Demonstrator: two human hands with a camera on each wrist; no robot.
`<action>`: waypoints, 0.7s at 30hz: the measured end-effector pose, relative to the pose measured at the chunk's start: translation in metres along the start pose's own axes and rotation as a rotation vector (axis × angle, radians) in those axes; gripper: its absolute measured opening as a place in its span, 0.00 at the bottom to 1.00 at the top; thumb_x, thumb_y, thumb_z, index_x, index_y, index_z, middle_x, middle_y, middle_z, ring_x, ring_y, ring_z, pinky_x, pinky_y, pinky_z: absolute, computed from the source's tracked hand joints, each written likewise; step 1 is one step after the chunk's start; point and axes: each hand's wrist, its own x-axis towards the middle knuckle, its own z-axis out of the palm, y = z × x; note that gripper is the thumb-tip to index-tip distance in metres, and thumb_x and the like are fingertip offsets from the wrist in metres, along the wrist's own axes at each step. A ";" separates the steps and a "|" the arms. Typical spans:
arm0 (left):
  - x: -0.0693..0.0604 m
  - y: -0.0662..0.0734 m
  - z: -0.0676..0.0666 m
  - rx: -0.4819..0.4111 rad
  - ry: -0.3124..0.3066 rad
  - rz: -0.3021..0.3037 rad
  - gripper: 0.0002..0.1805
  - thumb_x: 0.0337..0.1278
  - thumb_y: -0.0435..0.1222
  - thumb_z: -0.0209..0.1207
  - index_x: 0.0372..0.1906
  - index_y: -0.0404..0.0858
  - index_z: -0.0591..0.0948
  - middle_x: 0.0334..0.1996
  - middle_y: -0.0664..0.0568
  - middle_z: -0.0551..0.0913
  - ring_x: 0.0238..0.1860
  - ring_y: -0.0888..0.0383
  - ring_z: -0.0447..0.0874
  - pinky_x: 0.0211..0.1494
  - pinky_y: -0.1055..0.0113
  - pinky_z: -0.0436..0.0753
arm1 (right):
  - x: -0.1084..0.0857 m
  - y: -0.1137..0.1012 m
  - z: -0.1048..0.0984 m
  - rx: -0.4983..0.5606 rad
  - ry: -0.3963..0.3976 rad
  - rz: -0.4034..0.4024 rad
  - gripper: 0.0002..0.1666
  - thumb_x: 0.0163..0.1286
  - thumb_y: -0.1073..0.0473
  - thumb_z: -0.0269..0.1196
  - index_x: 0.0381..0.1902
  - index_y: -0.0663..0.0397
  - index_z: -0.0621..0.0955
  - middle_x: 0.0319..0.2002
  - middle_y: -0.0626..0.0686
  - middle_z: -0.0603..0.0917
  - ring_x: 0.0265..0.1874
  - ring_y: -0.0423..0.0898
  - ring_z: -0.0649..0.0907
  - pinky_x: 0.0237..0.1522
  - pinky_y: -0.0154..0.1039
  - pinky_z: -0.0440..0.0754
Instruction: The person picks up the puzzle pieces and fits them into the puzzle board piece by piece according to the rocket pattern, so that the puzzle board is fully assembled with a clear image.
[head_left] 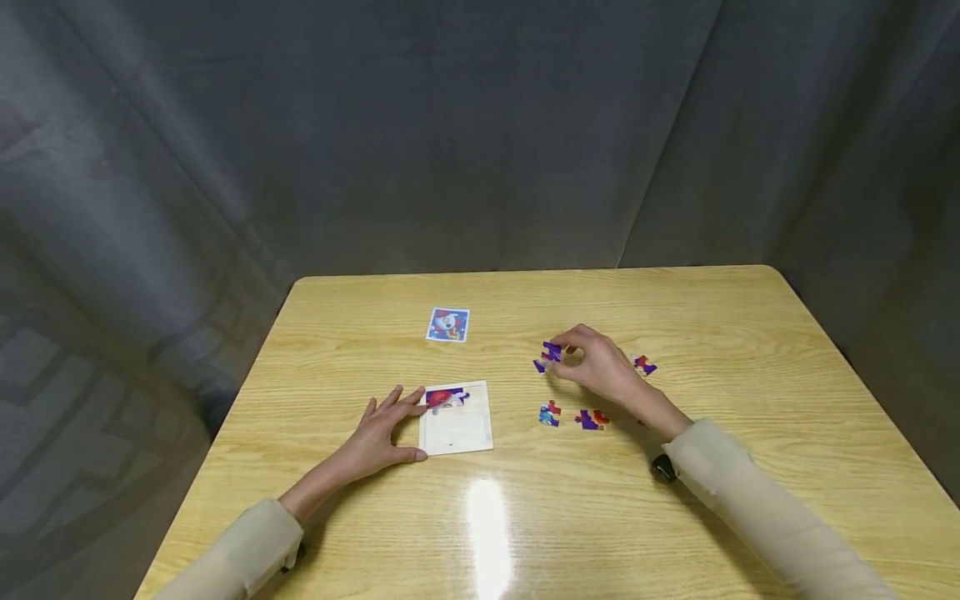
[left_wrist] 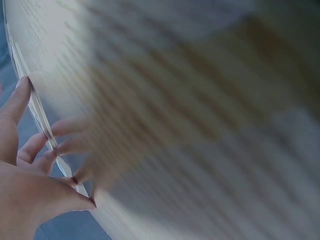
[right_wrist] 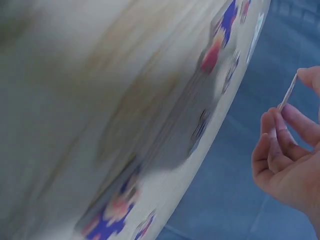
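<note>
A square white puzzle tray (head_left: 459, 433) lies on the table with joined red, purple and white pieces (head_left: 446, 398) along its upper left. The left hand (head_left: 378, 435) rests at the tray's left edge, thumb and fingers spread along it; the left wrist view shows that hand (left_wrist: 35, 185) at the thin edge. To the right, the right hand (head_left: 600, 364) pinches a purple puzzle piece (head_left: 552, 352) between thumb and fingers. In the right wrist view the hand (right_wrist: 290, 150) holds the piece (right_wrist: 288, 92) edge-on above the table.
Loose pieces lie right of the tray: a blue and red one (head_left: 549, 415), a purple and red one (head_left: 591, 420), another (head_left: 644, 365) beyond the right hand. A small picture card (head_left: 447, 325) lies behind the tray. Grey curtains (head_left: 480, 133) hang behind the wooden table (head_left: 360, 325).
</note>
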 end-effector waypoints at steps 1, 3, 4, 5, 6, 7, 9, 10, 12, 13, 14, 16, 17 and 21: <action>0.000 0.000 0.000 -0.001 -0.001 0.000 0.35 0.45 0.45 0.72 0.61 0.38 0.76 0.73 0.46 0.60 0.74 0.38 0.44 0.68 0.30 0.38 | 0.000 -0.003 0.002 -0.001 -0.007 -0.006 0.22 0.58 0.55 0.71 0.49 0.57 0.83 0.42 0.51 0.82 0.40 0.50 0.81 0.34 0.42 0.80; 0.000 0.000 0.000 0.004 -0.001 0.003 0.35 0.45 0.45 0.72 0.60 0.38 0.76 0.72 0.45 0.61 0.74 0.37 0.45 0.67 0.29 0.38 | 0.001 -0.008 0.007 -0.011 -0.019 -0.026 0.22 0.58 0.55 0.71 0.49 0.57 0.83 0.43 0.51 0.82 0.41 0.50 0.81 0.37 0.44 0.81; 0.001 0.000 0.000 0.008 0.000 0.005 0.35 0.44 0.45 0.72 0.60 0.38 0.76 0.72 0.45 0.61 0.74 0.37 0.45 0.67 0.29 0.39 | 0.002 -0.011 0.010 -0.015 -0.024 -0.036 0.21 0.58 0.55 0.71 0.49 0.57 0.84 0.43 0.51 0.82 0.41 0.50 0.82 0.38 0.44 0.82; 0.001 0.000 0.000 0.012 0.001 0.007 0.35 0.44 0.45 0.72 0.60 0.38 0.76 0.72 0.45 0.61 0.74 0.37 0.46 0.67 0.29 0.39 | 0.002 -0.014 0.012 -0.020 -0.025 -0.049 0.21 0.57 0.55 0.71 0.48 0.57 0.84 0.43 0.51 0.82 0.41 0.51 0.81 0.39 0.46 0.82; 0.001 -0.001 0.000 0.017 0.002 0.009 0.35 0.44 0.45 0.72 0.60 0.38 0.76 0.72 0.45 0.61 0.74 0.36 0.46 0.67 0.29 0.39 | 0.003 -0.016 0.014 -0.028 -0.026 -0.067 0.21 0.57 0.56 0.71 0.48 0.57 0.84 0.43 0.52 0.82 0.41 0.51 0.81 0.40 0.46 0.82; 0.001 -0.001 0.000 0.022 0.004 0.011 0.35 0.44 0.45 0.72 0.60 0.38 0.77 0.72 0.45 0.62 0.73 0.36 0.46 0.67 0.28 0.39 | 0.003 -0.018 0.017 -0.039 -0.026 -0.083 0.21 0.56 0.56 0.72 0.47 0.57 0.84 0.43 0.52 0.82 0.42 0.50 0.81 0.41 0.47 0.82; 0.002 -0.001 0.000 0.025 0.006 0.012 0.35 0.43 0.45 0.73 0.59 0.38 0.77 0.72 0.45 0.62 0.73 0.36 0.47 0.67 0.28 0.39 | 0.005 -0.022 0.021 -0.060 -0.027 -0.110 0.21 0.55 0.56 0.73 0.47 0.57 0.85 0.42 0.52 0.83 0.42 0.50 0.81 0.42 0.47 0.82; 0.002 -0.001 0.000 0.024 0.005 0.011 0.35 0.43 0.45 0.73 0.59 0.38 0.77 0.72 0.45 0.62 0.73 0.36 0.47 0.67 0.28 0.39 | 0.005 -0.024 0.023 -0.068 -0.028 -0.121 0.21 0.54 0.55 0.73 0.46 0.57 0.85 0.42 0.52 0.83 0.42 0.50 0.81 0.42 0.47 0.81; 0.002 -0.001 0.000 0.024 0.003 0.007 0.35 0.43 0.45 0.73 0.59 0.38 0.77 0.72 0.44 0.62 0.73 0.36 0.46 0.67 0.28 0.39 | 0.006 -0.027 0.028 -0.088 -0.035 -0.139 0.22 0.54 0.54 0.73 0.46 0.56 0.85 0.42 0.51 0.84 0.42 0.49 0.80 0.43 0.47 0.81; 0.002 -0.001 0.000 0.022 0.001 0.004 0.35 0.43 0.45 0.73 0.60 0.38 0.77 0.72 0.45 0.62 0.73 0.36 0.46 0.67 0.28 0.39 | 0.006 -0.028 0.030 -0.094 -0.040 -0.142 0.22 0.54 0.53 0.73 0.46 0.55 0.85 0.41 0.51 0.84 0.42 0.49 0.80 0.43 0.47 0.80; 0.002 -0.001 0.000 0.021 -0.001 0.001 0.35 0.43 0.45 0.73 0.60 0.38 0.77 0.72 0.45 0.62 0.74 0.36 0.46 0.67 0.28 0.39 | 0.006 -0.029 0.032 -0.098 -0.044 -0.147 0.22 0.54 0.53 0.73 0.46 0.55 0.85 0.41 0.50 0.84 0.41 0.49 0.80 0.43 0.47 0.80; 0.002 -0.001 0.000 0.020 -0.006 -0.006 0.35 0.43 0.45 0.72 0.60 0.38 0.77 0.72 0.45 0.61 0.74 0.37 0.46 0.67 0.28 0.38 | 0.007 -0.031 0.036 -0.105 -0.050 -0.152 0.22 0.54 0.52 0.73 0.46 0.54 0.85 0.40 0.50 0.84 0.40 0.48 0.80 0.42 0.47 0.79; 0.002 -0.001 -0.001 0.021 -0.007 -0.009 0.35 0.44 0.45 0.72 0.60 0.38 0.77 0.72 0.45 0.61 0.74 0.37 0.46 0.67 0.28 0.38 | 0.007 -0.032 0.038 -0.108 -0.052 -0.155 0.21 0.54 0.52 0.73 0.46 0.54 0.85 0.40 0.50 0.84 0.41 0.48 0.80 0.42 0.47 0.79; 0.002 -0.002 -0.001 0.015 -0.010 -0.018 0.35 0.44 0.46 0.72 0.59 0.39 0.77 0.72 0.46 0.61 0.74 0.38 0.45 0.67 0.29 0.38 | 0.008 -0.036 0.047 -0.111 -0.072 -0.163 0.22 0.54 0.50 0.74 0.45 0.53 0.85 0.40 0.49 0.84 0.40 0.47 0.80 0.42 0.46 0.79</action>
